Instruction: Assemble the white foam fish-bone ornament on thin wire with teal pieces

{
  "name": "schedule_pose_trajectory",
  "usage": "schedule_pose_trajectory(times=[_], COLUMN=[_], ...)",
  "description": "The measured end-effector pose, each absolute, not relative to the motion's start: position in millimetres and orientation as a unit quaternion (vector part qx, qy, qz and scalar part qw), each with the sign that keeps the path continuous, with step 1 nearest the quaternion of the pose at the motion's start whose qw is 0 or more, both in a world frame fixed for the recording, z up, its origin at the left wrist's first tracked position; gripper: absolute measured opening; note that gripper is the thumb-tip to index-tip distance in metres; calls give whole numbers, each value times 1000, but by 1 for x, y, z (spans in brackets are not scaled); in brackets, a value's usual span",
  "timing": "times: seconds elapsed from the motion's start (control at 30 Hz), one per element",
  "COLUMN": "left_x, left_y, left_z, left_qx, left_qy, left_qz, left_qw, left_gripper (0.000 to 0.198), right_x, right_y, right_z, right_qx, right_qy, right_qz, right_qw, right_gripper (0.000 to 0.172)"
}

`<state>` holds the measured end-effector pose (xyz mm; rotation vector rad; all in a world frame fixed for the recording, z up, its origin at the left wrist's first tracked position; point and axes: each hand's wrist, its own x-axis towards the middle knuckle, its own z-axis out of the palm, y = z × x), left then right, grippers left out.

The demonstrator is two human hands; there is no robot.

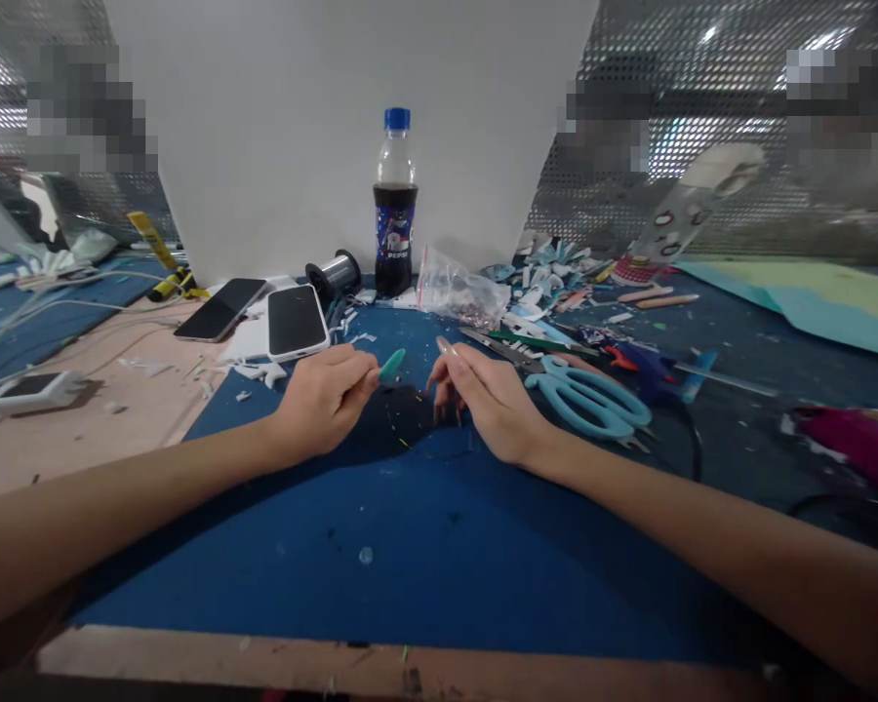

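Note:
My left hand (322, 400) is closed in a pinch on a small teal piece (392, 365) that sticks out from the fingertips toward the right. My right hand (487, 395) rests on a dark navy piece of cloth (402, 419) on the blue mat (410, 556). Its fingers curl down against the cloth, and I cannot make out whether they hold anything. The two hands are a few centimetres apart. Light blue scissors (589, 395) lie just right of my right hand.
Two phones (297, 320) (220, 308) lie face up at the back left. A cola bottle (394, 205), a thread spool (335, 273) and a clear bag of small parts (458, 292) stand behind. A glue gun (651, 375), paper scraps and a magenta object (849, 444) are on the right.

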<state>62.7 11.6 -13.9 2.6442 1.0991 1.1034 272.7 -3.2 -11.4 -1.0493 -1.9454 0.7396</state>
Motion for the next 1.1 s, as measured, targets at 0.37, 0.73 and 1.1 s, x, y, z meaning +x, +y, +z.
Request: schedule_pose_trajectory(times=[0.37, 0.73, 1.1], left_x=[68, 69, 69], left_y=[20, 21, 26], left_z=[-15, -15, -14], left_qx=[877, 918, 932], left_qy=[399, 334, 257], left_qz=[252, 205, 239], left_qw=[93, 60, 89], left_gripper=[32, 27, 23], right_x=[291, 295, 294], right_y=[5, 6, 8], right_z=[34, 52, 49], right_qx=[-396, -363, -384], right_qy=[-869, -861, -855], right_qz=[291, 342, 342], right_qw=[52, -95, -68], right_gripper=[31, 44, 37])
